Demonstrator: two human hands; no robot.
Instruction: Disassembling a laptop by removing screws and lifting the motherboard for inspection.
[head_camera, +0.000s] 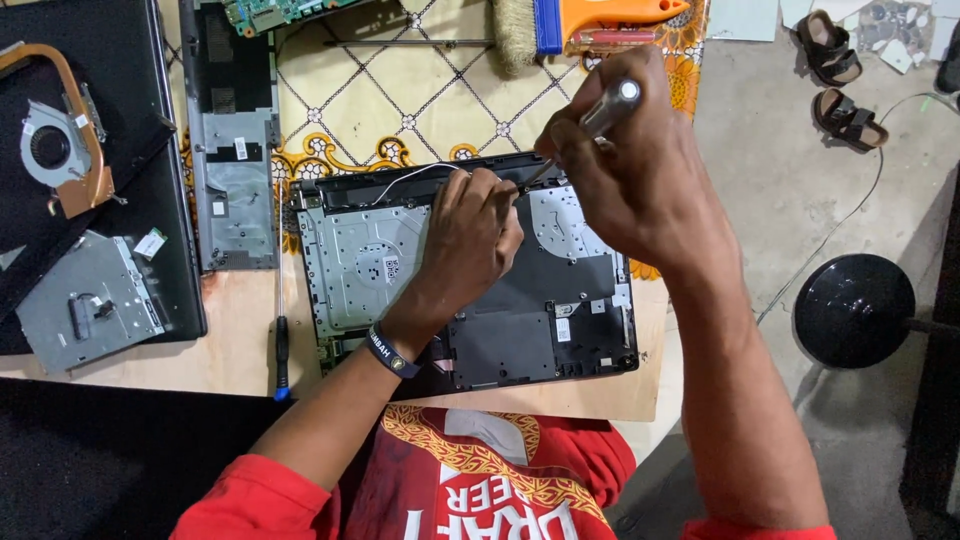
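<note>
2 hands at an opened laptop base, centre of frame.
Right hand (640, 165) clamped on a screwdriver (590, 125); left hand (470, 235) presses fingers together on the laptop base (370, 265) on the worktop (230, 350).

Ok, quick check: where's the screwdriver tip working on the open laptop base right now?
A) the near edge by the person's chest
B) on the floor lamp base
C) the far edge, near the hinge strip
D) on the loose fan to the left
C: the right hand holds the screwdriver angled down to the far edge of the laptop base, right beside the left hand resting there.
</note>
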